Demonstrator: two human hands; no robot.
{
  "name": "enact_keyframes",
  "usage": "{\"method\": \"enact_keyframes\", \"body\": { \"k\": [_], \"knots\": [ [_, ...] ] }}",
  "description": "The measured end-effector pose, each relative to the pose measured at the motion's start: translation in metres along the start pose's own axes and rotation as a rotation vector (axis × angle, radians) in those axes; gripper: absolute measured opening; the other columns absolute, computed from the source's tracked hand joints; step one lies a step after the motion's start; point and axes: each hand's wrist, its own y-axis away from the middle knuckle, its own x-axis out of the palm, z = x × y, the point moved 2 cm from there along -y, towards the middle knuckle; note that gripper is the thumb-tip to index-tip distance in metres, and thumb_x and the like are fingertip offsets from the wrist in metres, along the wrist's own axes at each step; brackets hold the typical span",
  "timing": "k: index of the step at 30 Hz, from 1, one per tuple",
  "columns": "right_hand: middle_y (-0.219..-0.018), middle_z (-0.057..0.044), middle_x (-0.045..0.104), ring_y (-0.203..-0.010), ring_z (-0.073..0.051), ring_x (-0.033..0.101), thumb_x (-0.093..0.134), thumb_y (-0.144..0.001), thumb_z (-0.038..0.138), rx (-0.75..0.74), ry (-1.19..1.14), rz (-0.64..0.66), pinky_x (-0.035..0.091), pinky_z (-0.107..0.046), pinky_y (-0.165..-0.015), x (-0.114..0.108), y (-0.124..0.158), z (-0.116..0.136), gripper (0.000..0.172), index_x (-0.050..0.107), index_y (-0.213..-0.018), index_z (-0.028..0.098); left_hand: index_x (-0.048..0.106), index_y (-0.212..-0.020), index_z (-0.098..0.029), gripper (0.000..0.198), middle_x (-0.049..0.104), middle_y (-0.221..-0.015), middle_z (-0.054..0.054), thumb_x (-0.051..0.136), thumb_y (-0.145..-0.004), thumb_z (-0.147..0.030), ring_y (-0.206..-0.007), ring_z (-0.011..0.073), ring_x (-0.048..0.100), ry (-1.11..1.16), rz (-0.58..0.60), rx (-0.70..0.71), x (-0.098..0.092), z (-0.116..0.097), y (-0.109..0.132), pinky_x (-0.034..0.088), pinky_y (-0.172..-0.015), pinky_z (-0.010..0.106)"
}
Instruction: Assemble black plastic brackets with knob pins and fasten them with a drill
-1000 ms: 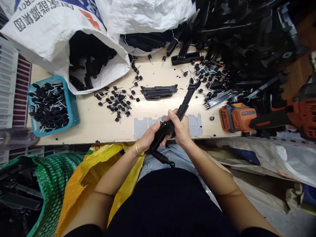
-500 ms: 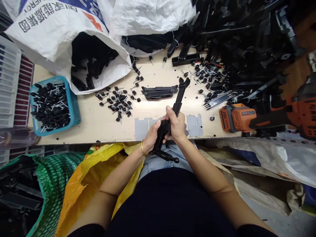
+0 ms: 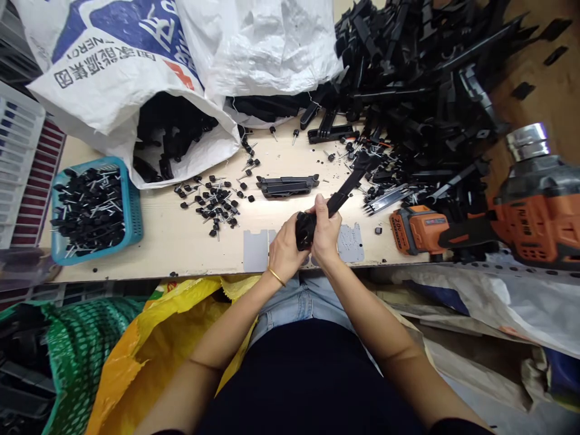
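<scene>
Both hands are closed around a black plastic bracket arm (image 3: 343, 194) just above the table's front edge. My left hand (image 3: 289, 246) wraps its lower end, where a dark rounded part (image 3: 306, 229) shows between the hands. My right hand (image 3: 325, 232) grips the middle, thumb on top, while the long end slants up to the right. Beyond my hands a folded black bracket (image 3: 287, 185) lies on the table. Left of it are scattered black-headed screws (image 3: 217, 202). My fingers cover much of the held piece's lower end.
A blue basket (image 3: 136, 208) full of black-headed screws stands at the left. White sacks (image 3: 267, 48) with black parts lie behind. An orange cordless power tool (image 3: 421, 228) rests at the right, before a heap of black parts (image 3: 408, 66). A yellow sack (image 3: 167, 338) hangs below the table edge.
The bracket arm has turned: its lower end, which hung below my hands, is now drawn up between them. Its far end points further right. The camera view has shifted slightly.
</scene>
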Motion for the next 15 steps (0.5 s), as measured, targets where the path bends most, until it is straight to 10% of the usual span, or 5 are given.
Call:
{"method": "enact_keyframes", "body": {
  "k": [6, 9, 12, 15],
  "knots": [
    [-0.107, -0.012, 0.059, -0.104, -0.026, 0.056, 0.059, -0.082, 0.057, -0.592, 0.727, 0.044, 0.043, -0.044, -0.093, -0.053, -0.01, 0.061, 0.05, 0.054, -0.118, 0.023, 0.038, -0.136, -0.022, 0.062, 0.071, -0.098, 0.006, 0.06, -0.08, -0.034, -0.085, 0.028, 0.07, -0.107, 0.082, -0.041, -0.031, 0.031, -0.015, 0.051, -0.069, 0.032],
    [-0.088, -0.009, 0.064, -0.087, -0.026, 0.06, 0.062, -0.082, 0.048, -0.765, 1.123, 0.572, 0.045, -0.043, -0.084, -0.062, -0.008, 0.074, 0.029, 0.062, -0.098, 0.024, 0.038, -0.14, -0.023, 0.069, 0.072, -0.092, 0.005, 0.06, -0.075, -0.031, -0.078, 0.0267, 0.07, -0.148, 0.255, 0.112, -0.05, 0.047, -0.004, 0.051, -0.067, 0.032],
    [-0.053, -0.002, 0.054, -0.047, -0.016, 0.047, 0.064, -0.081, 0.043, -0.621, 1.269, 1.089, 0.037, -0.031, -0.053, -0.064, 0.015, 0.068, 0.024, 0.059, -0.073, 0.021, 0.045, -0.139, -0.025, 0.069, 0.072, -0.085, 0.004, 0.059, -0.072, -0.029, -0.063, 0.0218, 0.067, 0.011, 0.513, 0.275, -0.064, 0.051, 0.025, 0.05, -0.058, 0.029],
    [-0.046, 0.003, 0.045, -0.038, -0.009, 0.033, 0.063, -0.081, 0.051, -0.278, 1.061, 1.314, 0.023, -0.026, -0.042, -0.066, 0.05, 0.065, 0.036, 0.052, -0.064, 0.021, 0.056, -0.129, -0.024, 0.057, 0.072, -0.084, 0.005, 0.061, -0.074, -0.033, -0.061, 0.0181, 0.066, 0.47, 0.636, 0.35, -0.073, 0.04, 0.062, 0.051, -0.057, 0.027]
  ]
}}
